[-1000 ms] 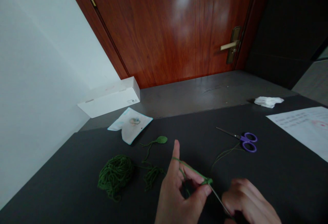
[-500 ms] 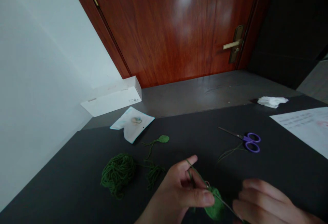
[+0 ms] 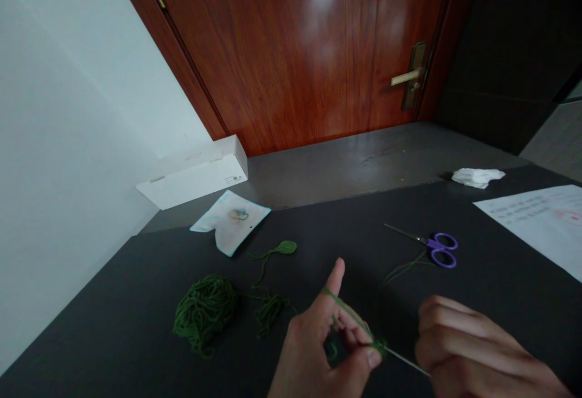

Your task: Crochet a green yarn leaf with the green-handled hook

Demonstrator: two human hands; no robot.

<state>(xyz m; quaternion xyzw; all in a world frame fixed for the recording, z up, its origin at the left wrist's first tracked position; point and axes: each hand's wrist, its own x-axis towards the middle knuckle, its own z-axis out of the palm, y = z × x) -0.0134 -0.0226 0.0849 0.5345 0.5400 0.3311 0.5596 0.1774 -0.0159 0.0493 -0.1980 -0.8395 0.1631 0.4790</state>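
Observation:
My left hand (image 3: 325,340) pinches a small green yarn piece (image 3: 378,346) between thumb and fingers, with green yarn running over its raised index finger. My right hand (image 3: 473,343) is closed around the end of a thin light-coloured hook or needle (image 3: 409,361), whose other end meets the green piece. Most of the piece is hidden by my left fingers. A tangled green yarn ball (image 3: 207,312) lies to the left, with a small loose bundle (image 3: 270,312) beside it. Above that bundle is a green leaf-shaped piece (image 3: 287,247) with yarn tails.
Purple-handled scissors (image 3: 439,249) lie right of centre, a thin green thread beside them. A printed paper (image 3: 541,219) and crumpled white tissue (image 3: 477,177) are at the right. A white packet (image 3: 236,228) and white box (image 3: 200,179) stand at the back left of the dark table (image 3: 136,301).
My left index finger has risen and the green piece has turned mostly out of sight behind my fingers. My right hand has moved up slightly. The view has shifted a little.

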